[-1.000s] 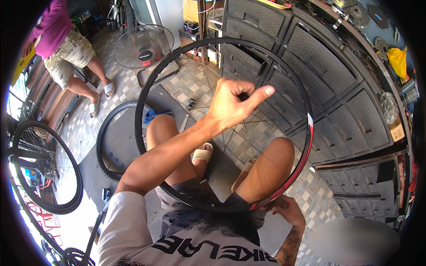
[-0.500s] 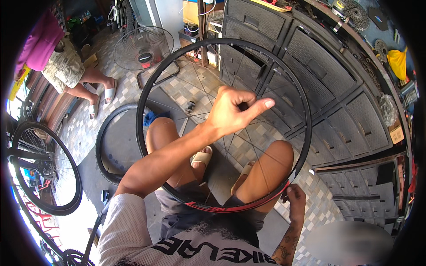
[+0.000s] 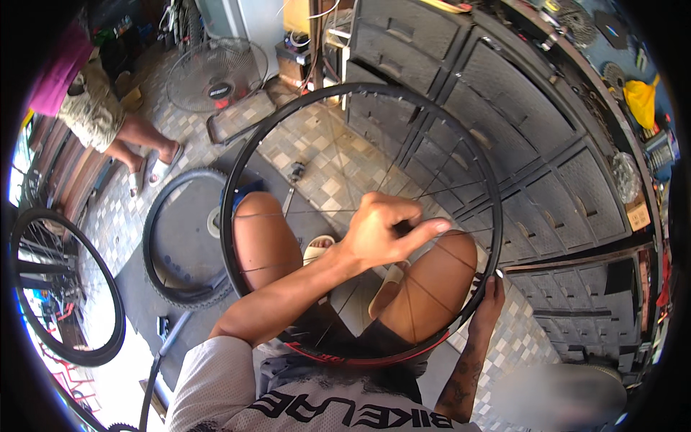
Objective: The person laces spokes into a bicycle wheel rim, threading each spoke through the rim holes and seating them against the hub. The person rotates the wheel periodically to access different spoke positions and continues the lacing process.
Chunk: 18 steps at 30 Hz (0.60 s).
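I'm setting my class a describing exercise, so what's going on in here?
A person holds a spoked wheel over their bent knees. The left hand is curled at its middle, hiding the hub; the right hand is at the rim's lower right, though how firmly it grips can't be told. A knobby tyre lies on the mat to the left. Another person stands at the upper left, near a fan.
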Tool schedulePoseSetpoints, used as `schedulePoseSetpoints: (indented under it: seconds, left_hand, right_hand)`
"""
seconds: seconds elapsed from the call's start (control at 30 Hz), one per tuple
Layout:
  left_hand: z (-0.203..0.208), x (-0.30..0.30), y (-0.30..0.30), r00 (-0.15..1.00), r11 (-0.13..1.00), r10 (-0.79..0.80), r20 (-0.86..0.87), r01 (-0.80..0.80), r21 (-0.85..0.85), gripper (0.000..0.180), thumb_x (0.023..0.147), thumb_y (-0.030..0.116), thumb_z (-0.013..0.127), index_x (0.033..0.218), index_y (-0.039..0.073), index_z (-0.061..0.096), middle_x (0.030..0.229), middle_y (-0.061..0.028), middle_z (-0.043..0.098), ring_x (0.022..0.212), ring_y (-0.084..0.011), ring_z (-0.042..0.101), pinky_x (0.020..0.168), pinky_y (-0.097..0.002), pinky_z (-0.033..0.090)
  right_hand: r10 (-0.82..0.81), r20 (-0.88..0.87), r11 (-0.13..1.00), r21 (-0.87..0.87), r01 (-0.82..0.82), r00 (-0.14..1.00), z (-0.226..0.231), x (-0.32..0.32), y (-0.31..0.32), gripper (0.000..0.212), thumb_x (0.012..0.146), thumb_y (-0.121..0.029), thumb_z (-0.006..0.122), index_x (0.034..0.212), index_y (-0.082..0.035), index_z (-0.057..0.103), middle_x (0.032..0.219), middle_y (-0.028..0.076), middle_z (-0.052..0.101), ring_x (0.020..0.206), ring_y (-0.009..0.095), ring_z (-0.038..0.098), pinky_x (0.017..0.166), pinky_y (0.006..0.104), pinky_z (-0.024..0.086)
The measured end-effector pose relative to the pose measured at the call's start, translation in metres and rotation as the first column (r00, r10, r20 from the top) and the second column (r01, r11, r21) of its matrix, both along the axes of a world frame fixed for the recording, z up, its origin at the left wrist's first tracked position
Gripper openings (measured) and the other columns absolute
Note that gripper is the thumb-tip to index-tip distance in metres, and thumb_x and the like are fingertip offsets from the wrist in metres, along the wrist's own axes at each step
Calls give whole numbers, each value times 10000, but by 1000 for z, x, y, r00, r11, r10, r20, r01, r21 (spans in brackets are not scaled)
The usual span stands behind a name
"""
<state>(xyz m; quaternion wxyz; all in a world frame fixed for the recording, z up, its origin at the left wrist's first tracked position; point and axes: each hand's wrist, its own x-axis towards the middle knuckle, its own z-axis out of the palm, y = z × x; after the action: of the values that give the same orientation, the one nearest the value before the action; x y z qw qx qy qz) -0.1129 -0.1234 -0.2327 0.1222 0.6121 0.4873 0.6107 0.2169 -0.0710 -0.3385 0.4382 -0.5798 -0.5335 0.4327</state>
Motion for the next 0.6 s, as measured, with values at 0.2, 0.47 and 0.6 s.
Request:
schedulePoseSetpoints:
  seconds: [0.2, 0.47, 0.6]
  left_hand:
    - [-4, 15, 4, 996, 997, 65, 57, -67, 24, 540, 951, 395, 812, 596, 34, 623, 543, -125, 581, 469, -311, 589, 476, -416, 453]
    - [-1, -7, -28, 991, 993, 119, 55, -119, -6, 318, 932, 328, 832, 988, 25, 753, 913, -140, 718, 869, -337, 714, 744, -425, 546]
    - [-2, -102, -83, 739, 740, 672, 58, -665, -97, 279, 984, 248, 748, 1081, -12, 774, 1013, -134, 769, 952, -236, 721, 895, -360, 552]
  right_hand:
    - [-149, 70, 985, 103, 142, 986, 0, -7, 49, 353, 1149, -321, 510, 1123, -22, 696, 881, 33, 699, 721, 102, 565, 654, 287, 457]
    - [-164, 400, 967, 247, 66, 902, 9, -11, 44, 434, 1154, -357, 505, 1102, 23, 708, 874, 40, 687, 748, 131, 568, 654, 315, 449]
    - [-245, 410, 949, 288, 131, 878, 5, -9, 40, 468, 1147, -384, 525, 1211, 43, 704, 937, 67, 656, 841, 156, 556, 760, 334, 458]
